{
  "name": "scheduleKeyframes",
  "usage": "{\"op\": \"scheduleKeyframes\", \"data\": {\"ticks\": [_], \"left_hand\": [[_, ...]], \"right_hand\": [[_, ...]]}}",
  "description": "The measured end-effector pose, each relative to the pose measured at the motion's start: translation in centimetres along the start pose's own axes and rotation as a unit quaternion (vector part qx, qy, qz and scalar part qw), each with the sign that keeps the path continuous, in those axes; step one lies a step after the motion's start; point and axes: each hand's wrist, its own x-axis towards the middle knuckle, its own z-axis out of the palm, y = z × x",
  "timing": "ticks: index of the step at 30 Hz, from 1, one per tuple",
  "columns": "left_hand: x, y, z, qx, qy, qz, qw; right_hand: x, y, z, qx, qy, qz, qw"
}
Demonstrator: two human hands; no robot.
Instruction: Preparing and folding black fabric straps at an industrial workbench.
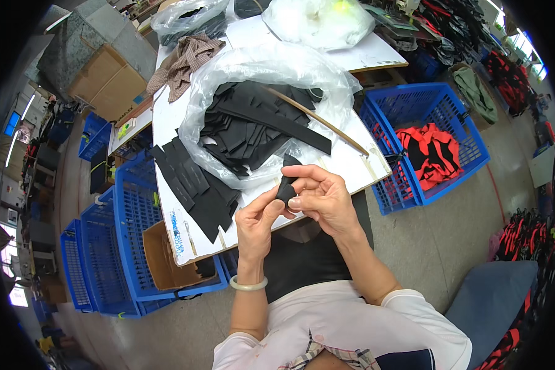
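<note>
Two hands, left hand (254,223) and right hand (328,200), pinch one small black fabric piece (286,189) between thumbs and fingers, over the near edge of the table (356,169). Piece is matte, soft, folded, pointed on top. Just beyond: crumpled clear plastic bag (253,63), mouth open, holding many flat black strips (240,132). Thin wooden stick (317,121) lies slanted across it. More dark strips (188,179) overlap at left. Table white, smooth; bunched checked cloth (188,58) towards far left. Blue perforated plastic baskets (135,203) stand left, with an open cardboard box (159,259); blue basket (476,151) at right holds crumpled red-and-black fabric (428,154). Grey floor (407,246), cluttered room.
</note>
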Motion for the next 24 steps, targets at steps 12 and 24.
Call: {"op": "scheduleKeyframes", "data": {"ticks": [12, 24], "left_hand": [[0.9, 0.4, -1.1, 0.592, -0.066, 0.310, 0.741], [1.0, 1.8, -0.4, 0.505, -0.015, 0.162, 0.848]], "right_hand": [[-0.9, 1.7, -0.3, 0.065, 0.059, 0.058, 0.994], [0.5, 0.3, 0.8, -0.340, 0.044, -0.198, 0.918]]}}
